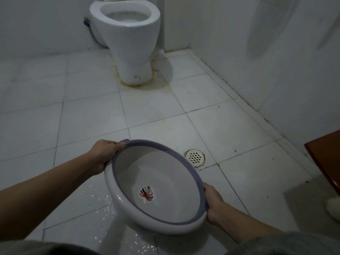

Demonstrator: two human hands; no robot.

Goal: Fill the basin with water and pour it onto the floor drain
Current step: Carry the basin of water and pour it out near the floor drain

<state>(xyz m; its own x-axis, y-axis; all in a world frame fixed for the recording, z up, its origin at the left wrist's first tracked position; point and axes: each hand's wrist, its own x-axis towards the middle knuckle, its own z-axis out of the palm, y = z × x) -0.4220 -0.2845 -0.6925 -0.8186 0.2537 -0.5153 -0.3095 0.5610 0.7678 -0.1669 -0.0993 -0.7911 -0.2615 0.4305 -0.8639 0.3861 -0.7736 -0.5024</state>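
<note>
A white basin with a purple rim and a red-and-white sticker on its bottom is held tilted above the tiled floor. My left hand grips the far left part of the rim. My right hand grips the near right part. I see no standing water inside the basin. The round white floor drain with a grid cover lies just right of the basin's far edge. Wet, glistening floor spreads below and left of the basin.
A white toilet stands at the back against the wall. The right wall runs along the floor's edge. A brown wooden edge juts in at the right, with a pale object on the floor below it.
</note>
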